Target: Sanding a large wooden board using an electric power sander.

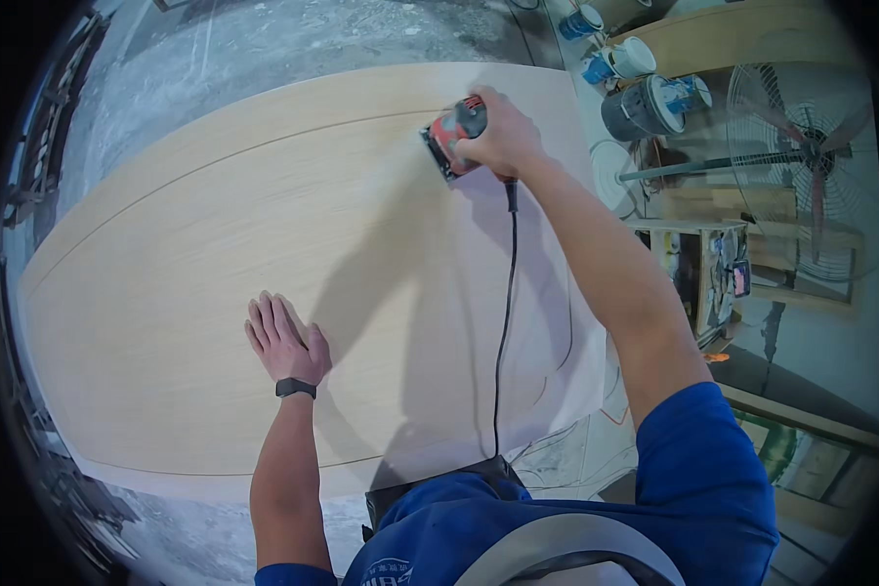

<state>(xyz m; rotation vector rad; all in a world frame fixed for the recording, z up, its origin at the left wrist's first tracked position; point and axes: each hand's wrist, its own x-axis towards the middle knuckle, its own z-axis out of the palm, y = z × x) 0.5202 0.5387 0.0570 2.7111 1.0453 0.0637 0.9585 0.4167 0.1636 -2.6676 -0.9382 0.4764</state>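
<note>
A large pale wooden panel (pixel 205 234) with a thin dark inlaid line near its edges lies in front of me. My right hand (pixel 506 137) is wrapped round a red and black electric sander (pixel 451 135), whose flat base rests on the far right part of the panel. From the sander a black power cord (pixel 506 303) runs back across the panel toward my body. My left hand (pixel 288 339), with a black band at the wrist, lies flat on the panel's near middle, fingers stretched out and holding nothing.
A standing fan (pixel 813 146) with a wire cage is at the right. Paint-stained buckets (pixel 645 107) stand beyond the panel's far right corner. A wooden shelf unit (pixel 698 269) holds small items to the right. Cables (pixel 566 459) trail on the floor near the panel's near right corner.
</note>
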